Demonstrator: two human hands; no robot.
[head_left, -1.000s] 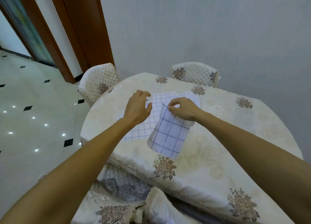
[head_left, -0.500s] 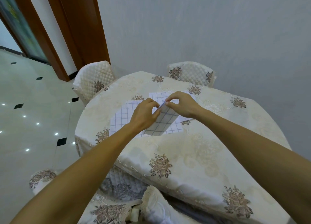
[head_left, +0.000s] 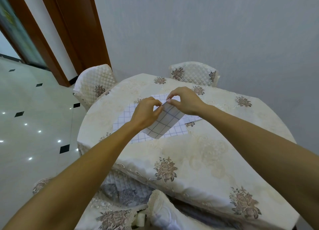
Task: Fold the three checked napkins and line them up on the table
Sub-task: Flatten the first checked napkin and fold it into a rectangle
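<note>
Floral tablecloth [head_left: 198, 153] covers the table. Your left hand [head_left: 145, 114] and right hand [head_left: 185, 100] each pinch the top edge of a folded checked napkin [head_left: 165, 124], lifted above flat napkins [head_left: 124, 119]. Align corners before creasing.

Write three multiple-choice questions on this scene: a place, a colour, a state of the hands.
1. Where is the folded napkin?
A. on a chair
B. held above the flat napkins
C. on the floor

2. What colour is its ground?
A. white
B. red
C. black

3. How do the left hand and right hand hold it?
A. one alone
B. flat palms
C. both pinch its top edge

1 B: it hangs over them.
2 A: white with grey lines.
3 C: fingertips of both close on that edge.
</note>
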